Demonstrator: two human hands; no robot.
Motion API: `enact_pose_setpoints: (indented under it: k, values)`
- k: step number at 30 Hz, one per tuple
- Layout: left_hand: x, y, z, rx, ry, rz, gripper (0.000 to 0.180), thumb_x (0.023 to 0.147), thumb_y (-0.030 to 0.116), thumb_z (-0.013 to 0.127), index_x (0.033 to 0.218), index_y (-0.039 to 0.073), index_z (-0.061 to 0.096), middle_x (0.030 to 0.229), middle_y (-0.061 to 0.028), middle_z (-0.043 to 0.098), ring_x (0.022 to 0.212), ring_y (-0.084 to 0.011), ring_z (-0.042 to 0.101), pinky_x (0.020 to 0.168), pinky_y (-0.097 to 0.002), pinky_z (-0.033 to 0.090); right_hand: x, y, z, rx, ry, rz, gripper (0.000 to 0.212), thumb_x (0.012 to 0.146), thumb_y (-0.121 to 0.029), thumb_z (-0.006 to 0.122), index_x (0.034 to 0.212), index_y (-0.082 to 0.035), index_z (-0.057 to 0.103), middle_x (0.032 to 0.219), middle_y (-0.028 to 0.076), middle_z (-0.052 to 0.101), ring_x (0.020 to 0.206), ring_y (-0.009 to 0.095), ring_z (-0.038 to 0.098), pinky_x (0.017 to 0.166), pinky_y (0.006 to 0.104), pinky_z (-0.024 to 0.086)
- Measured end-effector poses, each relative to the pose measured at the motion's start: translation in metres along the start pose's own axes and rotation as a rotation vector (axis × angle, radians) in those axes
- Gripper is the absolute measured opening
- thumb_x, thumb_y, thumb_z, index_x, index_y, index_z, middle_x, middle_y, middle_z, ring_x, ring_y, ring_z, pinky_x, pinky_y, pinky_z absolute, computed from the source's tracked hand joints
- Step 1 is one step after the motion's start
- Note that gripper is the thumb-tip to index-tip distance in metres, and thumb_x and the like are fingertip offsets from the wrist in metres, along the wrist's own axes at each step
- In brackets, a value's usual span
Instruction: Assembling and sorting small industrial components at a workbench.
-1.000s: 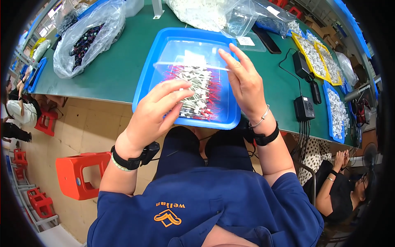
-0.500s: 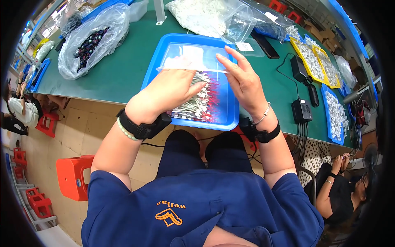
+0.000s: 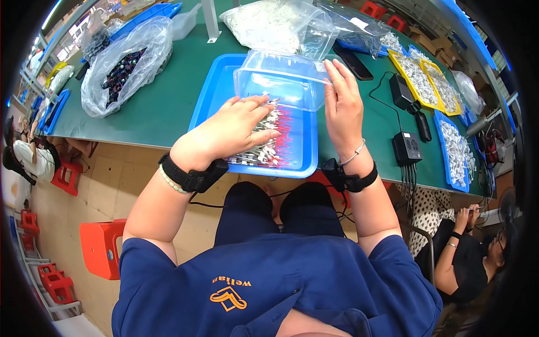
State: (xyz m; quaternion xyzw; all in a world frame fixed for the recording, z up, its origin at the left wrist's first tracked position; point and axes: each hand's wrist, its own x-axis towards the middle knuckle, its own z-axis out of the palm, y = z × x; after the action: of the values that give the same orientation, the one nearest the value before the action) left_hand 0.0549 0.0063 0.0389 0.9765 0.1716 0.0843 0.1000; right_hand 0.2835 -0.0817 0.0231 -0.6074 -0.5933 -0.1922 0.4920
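A blue tray (image 3: 307, 160) lies in front of me at the table's near edge. In it rests a pile of thin wire leads (image 3: 283, 132) with white and red ends. My left hand (image 3: 227, 129) lies flat on the pile, palm down, its fingers stretched out and holding nothing. Beyond it, a clear plastic box (image 3: 279, 70) stands tilted over the tray's far part, its bottom raised. The right edge of that box is gripped by my right hand (image 3: 343, 104), thumb hidden in part by the fingers.
At the left sits a clear bag of dark small parts (image 3: 120, 73). A bag of white parts (image 3: 264, 25) lies behind the tray. To the right are a phone (image 3: 355, 62), black adapters with cables (image 3: 407, 147), yellow trays (image 3: 418, 78) and a blue tray of white parts (image 3: 453, 149).
The clear box has tipped up and away from the pile, its inside now showing. My left hand has come out from under it and spread flat on the leads.
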Motion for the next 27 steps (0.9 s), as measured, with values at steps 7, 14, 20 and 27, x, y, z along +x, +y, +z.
enact_pose_setpoints:
  k: [7, 14, 20, 27]
  values:
    - [-0.009, 0.002, 0.000, -0.019, 0.054, 0.022, 0.063, 0.095, 0.048, 0.054, 0.138, 0.002, 0.049, 0.141, -0.0208, 0.049, 0.133, -0.0351, 0.043, 0.113, -0.0480, 0.028, 0.007, 0.014, -0.027, 0.110, 0.065, 0.212, 0.029, 0.096, -0.008, 0.055, 0.123, -0.003, 0.063, 0.119, 0.016, 0.062, 0.091, 0.026, 0.066, 0.080, 0.0319, 0.053]
    - [-0.051, 0.026, -0.024, -0.035, 0.098, 0.017, 0.084, 0.077, 0.046, 0.076, 0.144, 0.009, 0.043, 0.148, -0.0170, 0.040, 0.141, -0.0358, 0.033, 0.117, -0.0534, 0.019, 0.005, 0.062, -0.092, 0.075, -0.022, 0.546, 0.024, 0.096, -0.013, 0.055, 0.112, 0.002, 0.063, 0.083, 0.010, 0.064, 0.052, 0.011, 0.059, 0.049, 0.0273, 0.048]
    - [-0.066, 0.037, 0.000, -0.038, 0.050, 0.080, 0.064, 0.073, 0.026, 0.079, 0.133, 0.024, 0.058, 0.146, -0.0111, 0.044, 0.138, -0.0336, 0.038, 0.116, -0.0540, 0.022, -0.009, 0.102, -0.114, -0.314, -0.319, 0.598, 0.031, 0.089, -0.016, 0.061, 0.115, 0.002, 0.059, 0.096, 0.023, 0.067, 0.093, 0.039, 0.065, 0.082, 0.0425, 0.051]
    - [-0.063, 0.031, 0.020, -0.008, 0.123, 0.063, 0.052, 0.081, 0.017, 0.071, 0.130, 0.029, 0.061, 0.146, -0.0106, 0.044, 0.135, -0.0316, 0.042, 0.114, -0.0540, 0.024, -0.014, 0.105, -0.103, -0.606, -0.398, 0.395, 0.037, 0.086, -0.019, 0.067, 0.118, -0.003, 0.060, 0.108, 0.021, 0.066, 0.100, 0.038, 0.064, 0.086, 0.0452, 0.052]
